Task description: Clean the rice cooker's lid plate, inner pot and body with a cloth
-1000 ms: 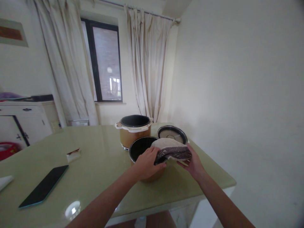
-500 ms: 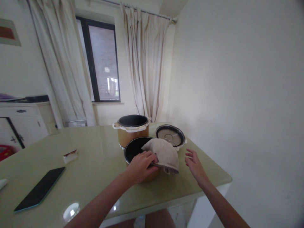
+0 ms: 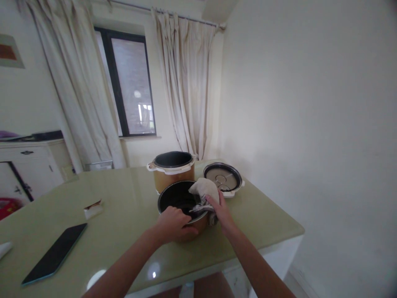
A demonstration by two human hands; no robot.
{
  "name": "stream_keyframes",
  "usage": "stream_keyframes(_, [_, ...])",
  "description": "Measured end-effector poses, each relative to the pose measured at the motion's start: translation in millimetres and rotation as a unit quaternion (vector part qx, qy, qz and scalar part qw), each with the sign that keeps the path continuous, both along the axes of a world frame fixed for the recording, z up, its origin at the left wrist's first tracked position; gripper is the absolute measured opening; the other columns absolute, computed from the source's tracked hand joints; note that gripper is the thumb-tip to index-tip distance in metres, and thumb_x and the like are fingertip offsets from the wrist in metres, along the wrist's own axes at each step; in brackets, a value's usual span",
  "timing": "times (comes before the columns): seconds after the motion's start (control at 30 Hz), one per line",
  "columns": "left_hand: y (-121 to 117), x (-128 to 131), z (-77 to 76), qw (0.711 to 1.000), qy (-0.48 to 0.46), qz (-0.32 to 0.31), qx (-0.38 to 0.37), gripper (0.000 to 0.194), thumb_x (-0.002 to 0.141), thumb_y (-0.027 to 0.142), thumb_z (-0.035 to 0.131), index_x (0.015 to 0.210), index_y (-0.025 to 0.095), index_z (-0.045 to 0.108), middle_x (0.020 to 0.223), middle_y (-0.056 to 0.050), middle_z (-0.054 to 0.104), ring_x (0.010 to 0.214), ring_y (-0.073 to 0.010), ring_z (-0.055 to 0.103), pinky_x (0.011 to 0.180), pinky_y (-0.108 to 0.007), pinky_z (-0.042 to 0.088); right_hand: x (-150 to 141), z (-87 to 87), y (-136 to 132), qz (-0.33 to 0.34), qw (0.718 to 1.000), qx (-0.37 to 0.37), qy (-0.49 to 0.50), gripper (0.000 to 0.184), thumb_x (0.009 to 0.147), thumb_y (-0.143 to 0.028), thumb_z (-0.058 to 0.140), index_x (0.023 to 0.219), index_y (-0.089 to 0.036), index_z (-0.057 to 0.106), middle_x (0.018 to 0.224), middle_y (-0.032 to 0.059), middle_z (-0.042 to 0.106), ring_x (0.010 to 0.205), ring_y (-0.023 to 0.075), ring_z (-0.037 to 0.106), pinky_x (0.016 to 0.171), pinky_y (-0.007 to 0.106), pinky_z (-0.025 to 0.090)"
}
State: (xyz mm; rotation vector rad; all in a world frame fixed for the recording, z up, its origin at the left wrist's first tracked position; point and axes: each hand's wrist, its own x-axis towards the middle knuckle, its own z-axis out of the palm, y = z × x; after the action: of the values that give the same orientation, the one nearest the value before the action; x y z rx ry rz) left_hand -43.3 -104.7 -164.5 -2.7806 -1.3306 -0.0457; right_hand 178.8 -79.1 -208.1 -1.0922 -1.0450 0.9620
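A dark inner pot with an orange-brown outside stands on the table near its front edge. My left hand grips its near rim, fingers over the edge into the pot and thumb outside. My right hand is closed on a beige cloth, which is bunched over the pot's right rim with part of it reaching inside. Behind the pot is the cooker body, golden with a white collar. A round lid lies with its inner side up, just beyond my right hand.
On the left of the green table lie a dark tablet and a small white packet. A wall runs along the right side. A white cabinet stands at the far left.
My right hand has moved left and taken hold of the cloth, bunching it. My left hand has let go of the cloth and now holds the pot's rim.
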Motion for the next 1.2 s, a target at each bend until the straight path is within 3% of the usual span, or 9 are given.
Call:
stream_keyframes(0.2, [-25.3, 6.9, 6.4, 0.999, -0.022, 0.029, 0.023, 0.03, 0.096, 0.044, 0.056, 0.101, 0.019, 0.073, 0.095, -0.017, 0.077, 0.09, -0.0339, 0.074, 0.079, -0.042, 0.052, -14.4, -6.1, -18.2, -0.059, 0.99, 0.088, -0.094, 0.048, 0.083, -0.045, 0.069, 0.127, -0.028, 0.065, 0.134, 0.0063, 0.068, 0.128, 0.0294, 0.06, 0.117, 0.045, 0.041])
stream_keyframes(0.33, [-36.4, 45.1, 3.4, 0.994, -0.033, 0.101, 0.024, 0.035, 0.099, 0.039, 0.048, 0.117, 0.015, 0.068, 0.097, -0.02, 0.077, 0.087, -0.0365, 0.076, 0.075, -0.046, 0.055, -21.5, -5.2, -32.3, -0.098, 0.985, 0.099, -0.105, 0.043, 0.084, -0.044, 0.064, 0.124, -0.028, 0.063, 0.131, 0.0079, 0.067, 0.124, 0.0303, 0.061, 0.114, 0.045, 0.044])
stream_keyframes(0.43, [-32.4, 45.6, 2.9, 0.993, -0.025, 0.11, 0.019, 0.039, 0.103, 0.041, 0.043, 0.117, 0.016, 0.07, 0.096, -0.021, 0.078, 0.088, -0.0368, 0.077, 0.075, -0.047, 0.056, 1.8, -0.2, -45.0, -0.161, 0.977, 0.095, -0.102, 0.049, 0.087, -0.047, 0.062, 0.132, -0.03, 0.057, 0.134, 0.0095, 0.066, 0.123, 0.0299, 0.061, 0.11, 0.044, 0.047])
stream_keyframes(0.63, [-32.4, 20.1, 8.0, 0.995, -0.015, 0.094, 0.008, 0.033, 0.101, 0.037, 0.046, 0.11, 0.021, 0.073, 0.1, -0.016, 0.079, 0.089, -0.0365, 0.077, 0.076, -0.049, 0.058, 67.3, 2.2, -63.0, -0.396, 0.883, 0.171, -0.184, 0.082, 0.073, -0.048, 0.08, 0.143, -0.018, 0.05, 0.141, 0.018, 0.06, 0.123, 0.0333, 0.061, 0.103, 0.047, 0.05])
stream_keyframes(0.7, [-34.2, 30.1, 8.8, 0.992, -0.021, 0.121, 0.024, 0.029, 0.097, 0.035, 0.051, 0.112, 0.019, 0.071, 0.099, -0.016, 0.078, 0.089, -0.038, 0.076, 0.075, -0.05, 0.058, 63.0, -3.7, -63.2, -0.378, 0.886, 0.151, -0.221, 0.077, 0.07, -0.049, 0.082, 0.136, -0.019, 0.057, 0.134, 0.0168, 0.066, 0.117, 0.0335, 0.065, 0.098, 0.046, 0.052])
stream_keyframes(0.8, [-32.0, 53.6, 7.6, 0.988, -0.041, 0.14, 0.045, 0.031, 0.1, 0.033, 0.047, 0.113, 0.016, 0.068, 0.096, -0.017, 0.078, 0.087, -0.0382, 0.077, 0.072, -0.05, 0.058, 26.3, -22.8, -63.3, -0.235, 0.939, 0.106, -0.228, 0.065, 0.071, -0.051, 0.081, 0.125, -0.018, 0.065, 0.114, 0.0132, 0.075, 0.099, 0.0311, 0.071, 0.087, 0.042, 0.057])
stream_keyframes(0.87, [-28.3, 62.9, 5.5, 0.989, -0.042, 0.134, 0.051, 0.031, 0.102, 0.026, 0.04, 0.111, 0.015, 0.068, 0.095, -0.017, 0.078, 0.086, -0.037, 0.077, 0.072, -0.048, 0.058, -5.0, -40.0, -64.7, -0.126, 0.972, 0.08, -0.179, 0.058, 0.079, -0.055, 0.076, 0.122, -0.017, 0.066, 0.101, 0.0107, 0.077, 0.088, 0.0282, 0.072, 0.078, 0.038, 0.059])
stream_keyframes(0.97, [-25.8, 59.0, 2.9, 0.991, -0.025, 0.118, 0.054, 0.033, 0.104, 0.023, 0.036, 0.11, 0.016, 0.068, 0.091, -0.016, 0.078, 0.084, -0.0357, 0.078, 0.071, -0.046, 0.058, -35.7, -58.5, -61.8, -0.095, 0.991, 0.077, -0.056, 0.056, 0.09, -0.061, 0.066, 0.127, -0.02, 0.061, 0.109, 0.0089, 0.077, 0.098, 0.0271, 0.074, 0.085, 0.038, 0.061])
stream_keyframes(1.2, [-39.3, 20.5, 6.6, 0.999, 0.007, 0.006, 0.05, 0.034, 0.106, 0.04, 0.041, 0.1, 0.023, 0.07, 0.087, -0.01, 0.079, 0.078, -0.0321, 0.077, 0.07, -0.041, 0.056, -20.1, -35.2, 20.6, -0.053, 0.993, 0.07, 0.085, 0.072, 0.087, -0.061, 0.068, 0.146, -0.023, 0.05, 0.136, 0.0097, 0.07, 0.124, 0.0264, 0.068, 0.107, 0.043, 0.054])
